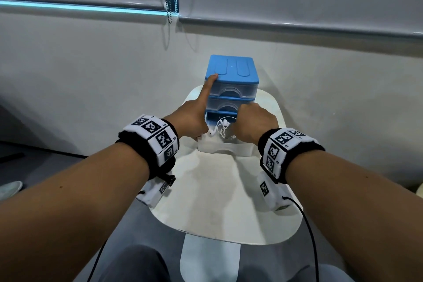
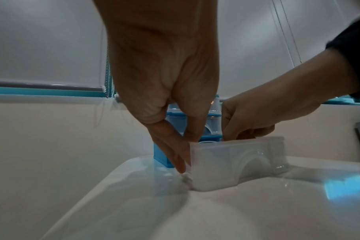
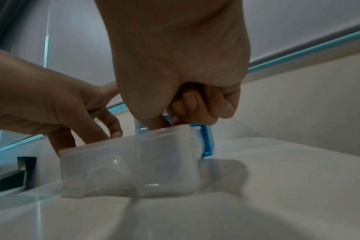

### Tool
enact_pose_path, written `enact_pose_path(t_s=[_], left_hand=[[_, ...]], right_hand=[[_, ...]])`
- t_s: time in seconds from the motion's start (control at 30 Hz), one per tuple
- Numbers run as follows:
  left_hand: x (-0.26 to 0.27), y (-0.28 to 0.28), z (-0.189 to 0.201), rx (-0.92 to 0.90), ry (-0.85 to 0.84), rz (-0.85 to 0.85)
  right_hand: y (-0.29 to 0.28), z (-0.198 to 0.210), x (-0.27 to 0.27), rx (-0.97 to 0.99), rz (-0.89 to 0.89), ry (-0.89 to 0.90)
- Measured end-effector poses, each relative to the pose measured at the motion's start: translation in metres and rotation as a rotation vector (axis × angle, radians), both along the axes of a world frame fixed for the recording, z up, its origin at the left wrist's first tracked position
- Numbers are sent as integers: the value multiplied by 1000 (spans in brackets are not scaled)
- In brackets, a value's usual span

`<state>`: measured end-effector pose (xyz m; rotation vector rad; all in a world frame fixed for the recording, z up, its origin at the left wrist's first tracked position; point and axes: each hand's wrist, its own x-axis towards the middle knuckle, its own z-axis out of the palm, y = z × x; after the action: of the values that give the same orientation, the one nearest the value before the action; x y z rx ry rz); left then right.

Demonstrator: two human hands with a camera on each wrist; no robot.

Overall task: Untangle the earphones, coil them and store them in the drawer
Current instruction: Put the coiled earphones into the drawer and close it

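On the white table (image 1: 224, 201), the left hand (image 1: 194, 119) steadies the blue drawer box (image 1: 231, 68) with one straight finger; the right hand (image 1: 254, 121) – fingers curled – tucks the white earphones (image 1: 223, 127) into the open bottom drawer (image 1: 225, 147).

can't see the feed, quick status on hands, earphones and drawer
Left hand braces the drawer unit, index on its top. Right hand curled over the open bottom drawer. Earphones coiled inside. Nothing blocking.
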<state>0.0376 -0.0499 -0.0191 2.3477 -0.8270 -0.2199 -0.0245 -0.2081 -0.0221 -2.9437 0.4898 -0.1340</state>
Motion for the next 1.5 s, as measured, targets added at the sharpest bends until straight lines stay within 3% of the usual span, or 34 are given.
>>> enact_pose_path(t_s=[0.1,0.23,0.33,0.43,0.5,0.73,0.97,1.37,1.5], left_hand=[[0,0,1,16,-8,4],[2,-3,10,39,-16,57],[9,-8,21,14,-135,134],[22,-17,29,-28,-194,139],[29,-24,30,7,-189,120],[32,-29,23,-49,-218,99],[30,-29,26,-96,-204,97],[18,-28,28,-133,-146,105],[13,-27,27,-138,-161,106]], right_hand=[[-7,5,-4,98,23,-21],[-23,16,-15,222,182,-8],[-39,30,-29,301,200,147],[-55,32,-35,237,146,407],[-60,22,-33,198,99,458],[-66,-6,4,419,-21,213],[-64,-13,32,461,45,-8],[-60,12,19,527,-83,60],[-54,34,6,602,-39,-231]])
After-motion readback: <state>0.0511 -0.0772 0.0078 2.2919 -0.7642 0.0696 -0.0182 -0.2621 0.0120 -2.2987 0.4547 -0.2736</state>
